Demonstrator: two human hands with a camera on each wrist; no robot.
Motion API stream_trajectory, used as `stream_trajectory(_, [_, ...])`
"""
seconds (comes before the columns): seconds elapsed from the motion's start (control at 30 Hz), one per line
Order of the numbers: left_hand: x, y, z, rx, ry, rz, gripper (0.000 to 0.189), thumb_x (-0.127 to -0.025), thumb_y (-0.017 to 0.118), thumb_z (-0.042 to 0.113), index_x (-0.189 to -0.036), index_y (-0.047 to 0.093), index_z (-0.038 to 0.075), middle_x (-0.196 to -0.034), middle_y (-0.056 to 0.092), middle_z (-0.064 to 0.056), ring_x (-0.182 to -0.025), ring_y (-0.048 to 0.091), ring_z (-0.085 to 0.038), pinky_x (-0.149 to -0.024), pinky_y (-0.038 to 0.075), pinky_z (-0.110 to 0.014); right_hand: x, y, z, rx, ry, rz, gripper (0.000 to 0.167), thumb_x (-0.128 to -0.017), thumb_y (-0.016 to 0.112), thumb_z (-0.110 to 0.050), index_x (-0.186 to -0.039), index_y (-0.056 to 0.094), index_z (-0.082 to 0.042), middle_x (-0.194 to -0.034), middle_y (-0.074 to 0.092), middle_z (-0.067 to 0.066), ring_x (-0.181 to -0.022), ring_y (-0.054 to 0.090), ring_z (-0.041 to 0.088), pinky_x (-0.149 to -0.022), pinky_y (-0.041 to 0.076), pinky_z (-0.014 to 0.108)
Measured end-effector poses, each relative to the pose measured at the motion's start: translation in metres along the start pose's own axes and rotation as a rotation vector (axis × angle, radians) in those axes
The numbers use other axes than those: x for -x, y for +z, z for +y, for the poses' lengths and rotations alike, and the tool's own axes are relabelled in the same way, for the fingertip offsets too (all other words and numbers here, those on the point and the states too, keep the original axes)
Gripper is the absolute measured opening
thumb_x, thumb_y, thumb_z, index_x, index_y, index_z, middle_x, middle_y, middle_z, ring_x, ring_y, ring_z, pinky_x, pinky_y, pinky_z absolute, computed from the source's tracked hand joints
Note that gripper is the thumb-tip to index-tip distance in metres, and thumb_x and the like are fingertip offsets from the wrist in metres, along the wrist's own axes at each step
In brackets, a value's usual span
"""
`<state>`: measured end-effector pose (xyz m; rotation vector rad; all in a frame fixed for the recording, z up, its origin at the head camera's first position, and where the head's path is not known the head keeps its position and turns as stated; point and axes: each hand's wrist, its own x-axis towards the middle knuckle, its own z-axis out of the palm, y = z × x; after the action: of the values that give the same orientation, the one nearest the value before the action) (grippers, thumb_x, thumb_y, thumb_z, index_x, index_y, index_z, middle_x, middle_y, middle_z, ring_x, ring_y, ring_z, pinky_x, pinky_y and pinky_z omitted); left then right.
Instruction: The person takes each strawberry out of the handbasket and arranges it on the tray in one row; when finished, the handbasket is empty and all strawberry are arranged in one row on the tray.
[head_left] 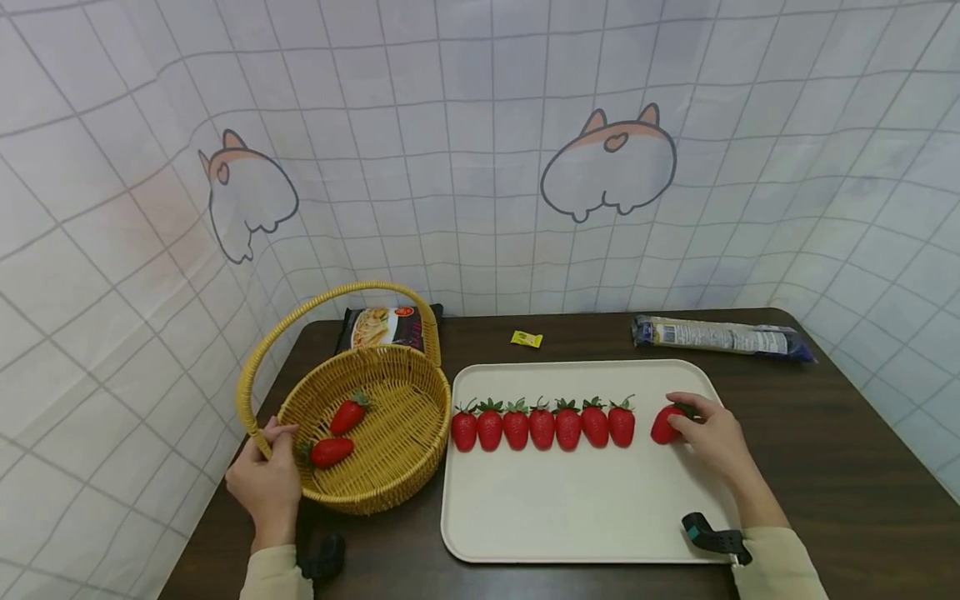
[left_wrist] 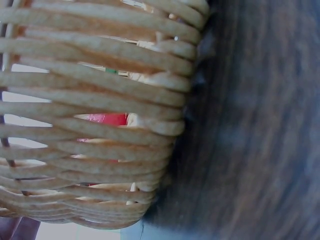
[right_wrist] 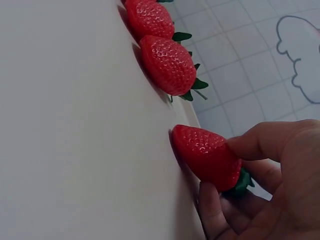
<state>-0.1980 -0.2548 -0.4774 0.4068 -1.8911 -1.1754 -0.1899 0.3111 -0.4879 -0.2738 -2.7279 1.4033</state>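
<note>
My right hand (head_left: 716, 437) pinches a red strawberry (right_wrist: 207, 155) by its leafy end, low over the right part of a cream tray (head_left: 555, 517). Left of it, several strawberries (head_left: 542, 427) stand in a row with leaves toward the back, and a gap separates the last one from the held one. My left hand (head_left: 266, 483) grips the yellow wicker basket (head_left: 405, 483) at its left rim, where the handle (head_left: 258, 367) meets it. Two strawberries (head_left: 331, 452) lie inside the basket. The left wrist view is mostly filled by the woven wall (left_wrist: 100, 90).
Behind the basket lies a dark food packet (head_left: 386, 327). A small yellow wrapped sweet (head_left: 527, 339) sits beyond the tray, and a long plastic package (head_left: 720, 336) lies at the back right. A white grid-patterned curtain (head_left: 487, 208) rises behind the dark wooden table (head_left: 847, 467).
</note>
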Motion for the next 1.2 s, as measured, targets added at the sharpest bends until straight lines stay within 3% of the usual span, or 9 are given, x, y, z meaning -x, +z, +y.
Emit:
stream_trajectory(0.33, [0.001, -0.001, 0.003, 0.002, 0.0, 0.001, 0.017, -0.089, 0.063, 0.006, -0.08, 0.077, 0.002, -0.089, 0.074, -0.017, -0.1, 0.069, -0.015, -0.078, 0.045, -0.009, -0.004, 0.003, 0.003, 0.043, -0.02, -0.04, 0.039, -0.096, 0.057, -0.016, -0.127, 0.052, 0.006, -0.115, 0.057, 0.027, -0.086, 0.053, 0.027, -0.064, 0.047, 0.028])
stream_trajectory(0.53, [0.001, -0.001, 0.002, -0.001, -0.001, -0.004, 0.018, -0.09, 0.063, 0.007, -0.079, 0.077, 0.002, -0.089, 0.074, -0.016, -0.101, 0.069, -0.012, -0.078, 0.044, -0.009, -0.005, 0.005, 0.005, 0.068, -0.08, -0.03, 0.037, -0.093, 0.06, -0.012, -0.123, 0.056, 0.009, -0.113, 0.058, 0.027, -0.085, 0.052, 0.027, -0.062, 0.046, 0.027])
stream_trajectory(0.8, [0.001, -0.001, 0.002, -0.002, 0.012, -0.003, 0.018, -0.089, 0.063, 0.006, -0.08, 0.077, 0.002, -0.09, 0.074, -0.016, -0.101, 0.069, -0.012, -0.079, 0.044, -0.009, -0.002, 0.008, 0.003, 0.027, -0.087, -0.051, 0.04, -0.094, 0.061, -0.011, -0.129, 0.054, 0.005, -0.126, 0.054, 0.029, -0.102, 0.057, 0.036, -0.072, 0.049, 0.022])
stream_trajectory(1.2, [0.001, 0.0, 0.0, 0.0, 0.03, 0.005, 0.018, -0.089, 0.063, 0.005, -0.078, 0.077, 0.003, -0.088, 0.074, -0.016, -0.099, 0.069, -0.011, -0.078, 0.043, -0.009, -0.003, 0.013, 0.006, 0.013, -0.106, -0.038, 0.032, -0.094, 0.061, -0.01, -0.124, 0.059, 0.001, -0.123, 0.06, 0.027, -0.109, 0.059, 0.041, -0.076, 0.047, 0.017])
